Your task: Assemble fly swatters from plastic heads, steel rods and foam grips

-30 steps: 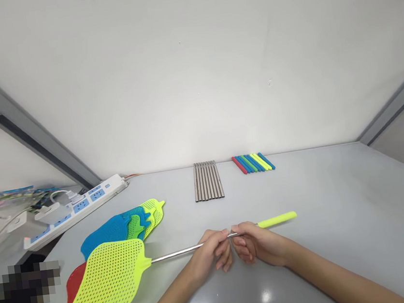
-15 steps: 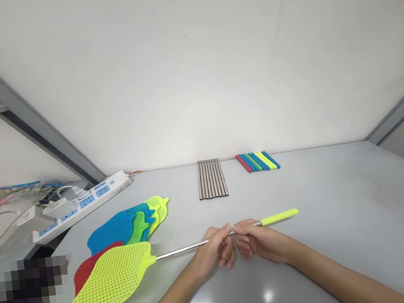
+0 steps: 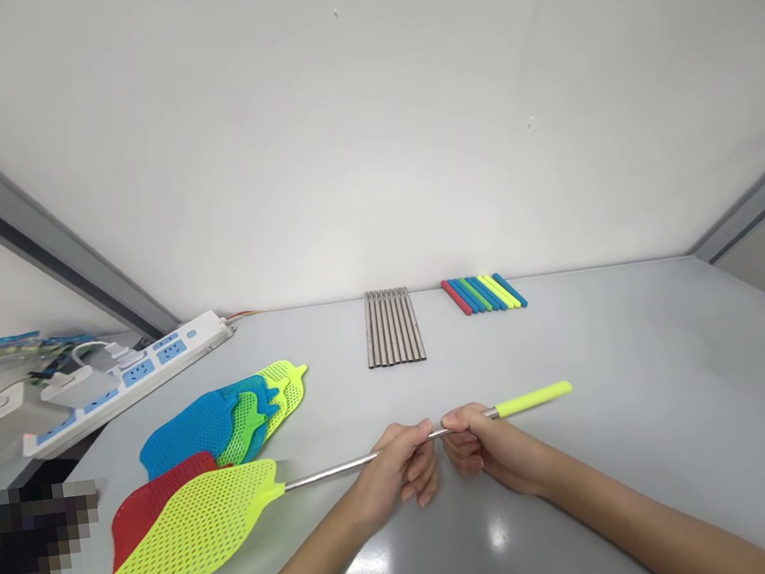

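Note:
A yellow-green fly swatter (image 3: pixel 199 527) with a metal rod and a yellow grip lies across both hands, its perforated head to the left and its grip to the right. My left hand (image 3: pixel 403 467) is closed around the rod, left of its middle. Close to the grip, my right hand (image 3: pixel 476 442) pinches the same rod between thumb and fingers. A short stretch of bare metal shows between the two thumbs. Beneath the yellow-green head, partly covered, is a red swatter head (image 3: pixel 150 498). Blue heads (image 3: pixel 192 433), a green head (image 3: pixel 243 427) and yellow heads (image 3: pixel 290 385) overlap behind it.
A row of metal tubes (image 3: pixel 393 327) lies near the wall. To their right are several coloured grips (image 3: pixel 484 294). A white power strip (image 3: pixel 150 373) with plugs runs along the left edge, beside plastic packaging (image 3: pixel 30 346). The grey table (image 3: pixel 645 404) extends to the right.
The view has shifted slightly, and most things sit a little higher and further left. The gap between my thumbs is slightly wider. Both hands still hold the swatter.

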Motion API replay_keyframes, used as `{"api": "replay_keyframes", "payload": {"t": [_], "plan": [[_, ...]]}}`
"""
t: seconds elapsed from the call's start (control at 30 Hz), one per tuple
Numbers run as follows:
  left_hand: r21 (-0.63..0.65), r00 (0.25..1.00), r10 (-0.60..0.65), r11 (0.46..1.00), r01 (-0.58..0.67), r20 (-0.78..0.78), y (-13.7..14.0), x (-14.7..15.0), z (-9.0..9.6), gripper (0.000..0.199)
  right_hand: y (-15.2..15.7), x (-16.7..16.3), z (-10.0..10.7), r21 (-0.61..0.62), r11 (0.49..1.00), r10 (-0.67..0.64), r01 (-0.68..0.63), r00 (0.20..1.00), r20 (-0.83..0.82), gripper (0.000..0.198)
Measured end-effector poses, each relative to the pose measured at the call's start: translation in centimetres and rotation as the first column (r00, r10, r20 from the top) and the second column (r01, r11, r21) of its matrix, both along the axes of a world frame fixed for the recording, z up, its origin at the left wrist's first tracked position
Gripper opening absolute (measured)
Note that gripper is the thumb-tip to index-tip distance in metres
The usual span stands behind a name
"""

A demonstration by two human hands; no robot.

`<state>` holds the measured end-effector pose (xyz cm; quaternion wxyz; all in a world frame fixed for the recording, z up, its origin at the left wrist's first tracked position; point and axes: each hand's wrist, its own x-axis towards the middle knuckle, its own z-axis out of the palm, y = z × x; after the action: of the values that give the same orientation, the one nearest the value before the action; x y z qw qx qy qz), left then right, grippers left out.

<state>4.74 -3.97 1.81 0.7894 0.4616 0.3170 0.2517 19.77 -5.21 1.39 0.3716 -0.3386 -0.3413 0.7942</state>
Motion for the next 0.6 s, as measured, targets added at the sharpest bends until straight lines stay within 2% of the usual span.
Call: {"api": "replay_keyframes", "payload": {"t": [0.3, 0.6], "plan": [[0.030, 1.000, 0.006, 1.000, -0.006, 0.018, 0.32, -0.37, 0.10, 0.045, 0.18, 0.05, 0.18, 0.055, 0.998, -0.008, 0.007, 1.000, 0.022, 0.030], [0.057, 1.000, 0.001, 0.998, -0.002, 0.006, 0.57, -0.60, 0.05, 0.046, 0.40, 0.29, 0.48, 0.059, 0.998, -0.022, 0.018, 0.998, 0.065, 0.030]]}}
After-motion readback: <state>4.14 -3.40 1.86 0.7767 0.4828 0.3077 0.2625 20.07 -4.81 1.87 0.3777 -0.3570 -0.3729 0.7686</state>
